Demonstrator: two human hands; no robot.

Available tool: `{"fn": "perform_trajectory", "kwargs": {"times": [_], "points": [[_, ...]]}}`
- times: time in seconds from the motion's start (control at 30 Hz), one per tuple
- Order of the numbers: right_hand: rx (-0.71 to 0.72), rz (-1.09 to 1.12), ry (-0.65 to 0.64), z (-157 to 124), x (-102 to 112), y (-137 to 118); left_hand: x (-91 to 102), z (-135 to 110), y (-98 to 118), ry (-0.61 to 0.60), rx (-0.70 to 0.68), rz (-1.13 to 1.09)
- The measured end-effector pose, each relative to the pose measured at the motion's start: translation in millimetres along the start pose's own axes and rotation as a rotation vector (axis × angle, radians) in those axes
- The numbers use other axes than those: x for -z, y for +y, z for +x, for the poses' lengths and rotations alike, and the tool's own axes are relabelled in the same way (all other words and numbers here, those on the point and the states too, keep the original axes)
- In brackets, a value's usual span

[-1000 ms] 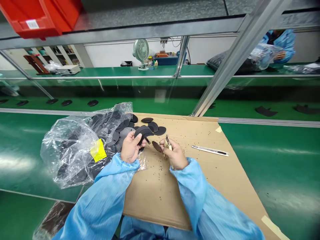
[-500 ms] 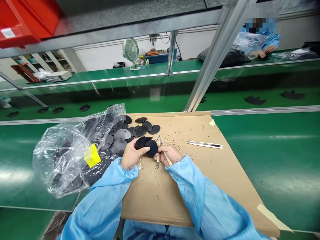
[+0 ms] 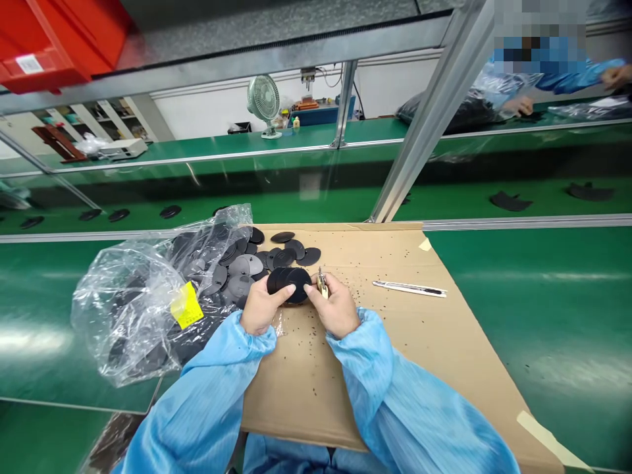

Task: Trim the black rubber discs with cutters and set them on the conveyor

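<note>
My left hand [image 3: 259, 309] grips several black oval discs [image 3: 290, 283], fanned out with the thumb pressed on top. My right hand [image 3: 340, 311] is closed around small cutting nippers [image 3: 322, 284] with cream handles, their jaws pointing up and away. The right thumb also touches the edge of the front disc. Beyond the left hand, more loose black discs [image 3: 284, 257] lie on the cardboard sheet [image 3: 395, 355]. They reach into the mouth of a clear plastic bag [image 3: 133, 289] with a yellow label. Most of the nippers' handles are hidden in my palm.
A slim white cutter knife [image 3: 409, 288] lies on the cardboard to the right, among scattered dark specks. Behind, black parts rest along a green conveyor belt [image 3: 316, 207]. A slanted metal post [image 3: 429, 112] rises at its near edge. A person in blue [image 3: 557, 72] works opposite.
The nippers have turned back into my right palm, and the right thumb has come onto the front disc. The fanned discs have tilted flatter. The person opposite has reached an arm out to the right.
</note>
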State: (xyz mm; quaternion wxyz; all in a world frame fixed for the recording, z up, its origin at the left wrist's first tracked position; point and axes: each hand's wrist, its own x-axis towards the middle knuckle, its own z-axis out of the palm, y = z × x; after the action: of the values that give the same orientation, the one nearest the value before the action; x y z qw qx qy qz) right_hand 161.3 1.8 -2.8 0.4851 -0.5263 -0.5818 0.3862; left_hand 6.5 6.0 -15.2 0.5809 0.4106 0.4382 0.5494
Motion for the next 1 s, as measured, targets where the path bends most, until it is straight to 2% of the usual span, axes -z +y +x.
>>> {"fn": "perform_trajectory", "kwargs": {"times": [0.27, 0.4, 0.5, 0.6, 0.8, 1.0], "points": [[0.049, -0.030, -0.026, 1, -1, 6, -2.3, 0, -2, 0.054, -0.015, -0.003], [0.156, -0.013, -0.061, 1, -1, 4, -0.3, -2, 0, -0.092, -0.019, -0.069], [0.250, 0.012, -0.137, 0, 1, -1, 3.4, -2, 1, -0.177, -0.081, -0.026], [0.309, 0.040, -0.194, -1, 3, -4, 7.3, 0, 0, -0.200, -0.154, 0.024], [0.383, 0.023, -0.210, -1, 2, -2, 11.7, 3, -6, -0.217, -0.251, 0.025], [0.431, -0.020, -0.237, 0, 3, -3, 10.3, 2, -7, -0.216, -0.234, -0.024]]}}
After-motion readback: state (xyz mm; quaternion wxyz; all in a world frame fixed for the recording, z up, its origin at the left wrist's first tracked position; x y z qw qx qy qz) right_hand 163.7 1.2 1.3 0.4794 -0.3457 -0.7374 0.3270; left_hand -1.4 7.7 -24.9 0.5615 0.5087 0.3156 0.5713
